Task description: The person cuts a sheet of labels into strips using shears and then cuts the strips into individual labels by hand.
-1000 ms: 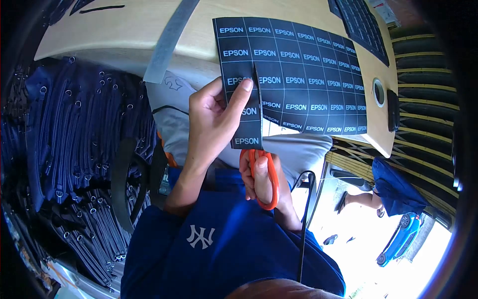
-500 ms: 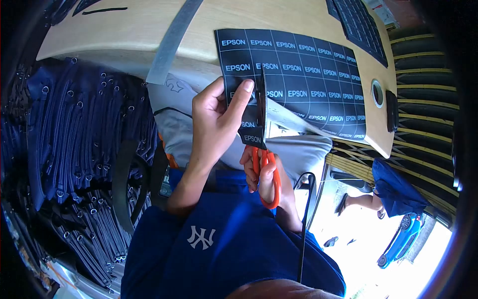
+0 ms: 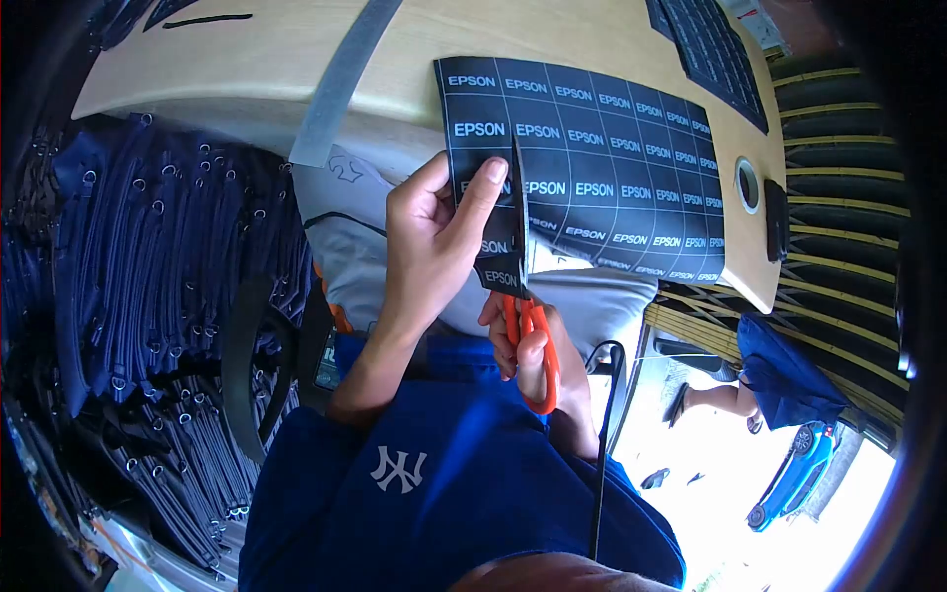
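Head view. A pale wooden desk (image 3: 247, 69) filled the upper part of the scene, crossed by a flat grey band (image 3: 340, 84) and bearing a second dark printed sheet (image 3: 715, 59) near its far right corner. Navy straps with metal rings (image 3: 187, 247) hung at the left; ribbed shutters (image 3: 838, 168) stood at the right, with another person's bare leg (image 3: 720, 398) and a blue car (image 3: 794, 479) beyond.

The black sheet (image 3: 612, 143), printed with a grid of EPSON labels, lay partly over the near side of the desk, its near portion raised toward the wearer. The left hand (image 3: 429, 252) pinched its left column, thumb on the printed face and fingers beneath. The right hand (image 3: 533, 363) was closed through the orange handles of the scissors (image 3: 551, 373), whose dark blades pointed away from the body, along the sheet.

Progress, as judged: the cut ran close to the line between the first and second columns. The lower rows appeared parted, the strip's near end (image 3: 501, 278) bending away; the uppermost row was uncut. The exact end of the cut, hidden by the blades, could not be determined.
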### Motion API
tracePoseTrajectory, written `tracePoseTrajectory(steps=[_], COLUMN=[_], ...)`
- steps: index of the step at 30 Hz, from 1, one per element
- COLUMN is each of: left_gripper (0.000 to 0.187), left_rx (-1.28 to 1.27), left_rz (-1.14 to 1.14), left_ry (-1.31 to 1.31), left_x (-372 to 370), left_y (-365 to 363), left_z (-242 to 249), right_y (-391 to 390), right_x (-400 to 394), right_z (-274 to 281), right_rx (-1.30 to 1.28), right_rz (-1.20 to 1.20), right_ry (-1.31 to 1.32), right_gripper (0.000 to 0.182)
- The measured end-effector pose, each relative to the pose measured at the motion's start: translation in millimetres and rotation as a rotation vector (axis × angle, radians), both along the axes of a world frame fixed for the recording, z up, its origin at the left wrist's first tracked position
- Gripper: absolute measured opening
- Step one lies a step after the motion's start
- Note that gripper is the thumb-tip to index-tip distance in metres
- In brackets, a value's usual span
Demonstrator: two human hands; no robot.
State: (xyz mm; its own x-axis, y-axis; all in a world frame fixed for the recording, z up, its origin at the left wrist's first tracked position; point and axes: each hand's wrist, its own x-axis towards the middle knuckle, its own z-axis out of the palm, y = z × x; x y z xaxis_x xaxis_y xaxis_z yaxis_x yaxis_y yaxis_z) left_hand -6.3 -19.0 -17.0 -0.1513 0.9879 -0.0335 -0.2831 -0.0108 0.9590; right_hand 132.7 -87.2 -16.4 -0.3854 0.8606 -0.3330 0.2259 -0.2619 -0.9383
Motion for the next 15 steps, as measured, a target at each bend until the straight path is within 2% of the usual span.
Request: tracePoseTrajectory(steps=[8, 10, 11, 15], left_gripper=[0.013, 0.013, 0.013, 0.013], left_rx=[0.015, 0.010, 0.014, 0.008], left_rz=[-0.001, -0.008, -0.011, -0.009], left_ry=[0.010, 0.019, 0.014, 0.033], left_x=[2.2, 1.9, 1.9, 1.7], left_y=[-1.8, -2.4, -2.7, -1.6], left_z=[-0.8, -0.5, -0.4, -3.6], right_y=[0.9, -1.6, -1.9, -0.3], right_x=[-1.2, 0.2, 0.1, -3.7], right_z=[-0.1, -5.1, -4.7, 4.6], right_rx=[0.000, 0.032, 0.032, -0.066], right_rz=[-0.006, -0.044, -0.044, -0.061], right_ry=[-0.008, -0.011, -0.011, -0.003], right_gripper=[0.099, 0.087, 0.087, 0.090])
